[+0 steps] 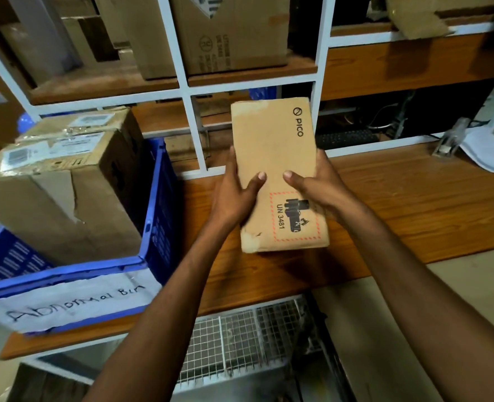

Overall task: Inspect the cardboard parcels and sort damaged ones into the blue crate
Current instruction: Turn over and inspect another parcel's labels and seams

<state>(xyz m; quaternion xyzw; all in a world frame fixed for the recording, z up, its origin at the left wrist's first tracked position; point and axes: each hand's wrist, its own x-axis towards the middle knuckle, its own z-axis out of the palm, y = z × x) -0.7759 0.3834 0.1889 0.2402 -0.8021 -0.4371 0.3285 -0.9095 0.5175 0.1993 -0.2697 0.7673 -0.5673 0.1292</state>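
The small cardboard parcel [277,175] sits mid-frame above the wooden shelf [414,204], its long axis running up the frame. The left hand [237,195] and right hand [315,184] grasp its sides. The blue crate [156,216] lies lower left, nearer the left hand, already holding a torn parcel [57,195] that crowds it.

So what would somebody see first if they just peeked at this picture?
Probably the brown PICO parcel in the middle, gripped at the wooden counter by the left hand and the right hand, thumbs on its front. Next comes the blue crate on the left, with a paper label reading "Abnormal Bin" and a big torn box sitting inside it.
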